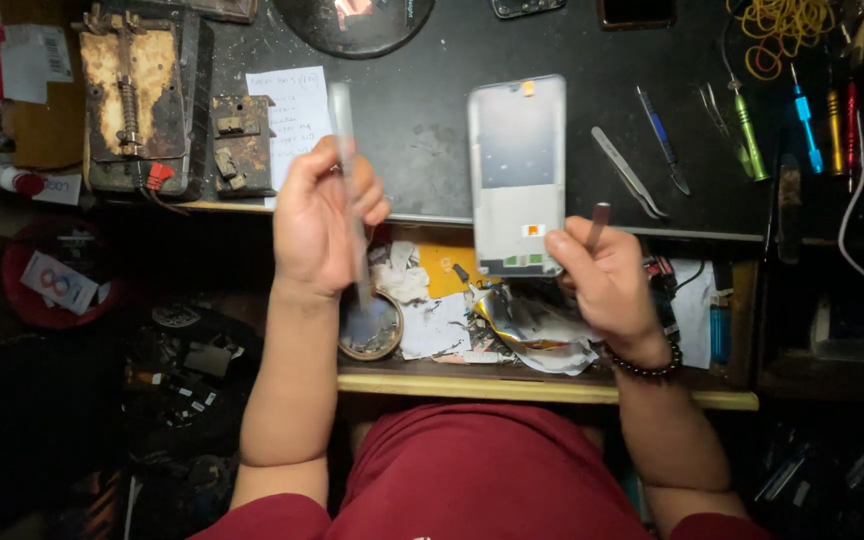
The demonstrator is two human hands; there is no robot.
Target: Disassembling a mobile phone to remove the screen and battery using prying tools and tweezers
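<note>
- Left hand: fingers curled shut around a long, thin, translucent strip, held upright; the strip runs above and below the fist.
- Right hand: thumb and fingers pinching the lower edge of a phone frame, plus a short dark stick jutting up between the fingers.
- Phone frame: flat, rounded rectangle, pale grey matte inner face with a small orange tab; held upright between the two hands, above the right one.
- Counter: dark, scuffed surface beyond both hands.
- Metal tweezers: slim, silvery, lying on the counter just right of the frame.
- Screwdrivers: coloured handles, far right of the right hand.
- Crumpled paper scraps: on the shelf below, between the wrists.
- Beaded bracelet: dark, round beads, on the right wrist.
</note>
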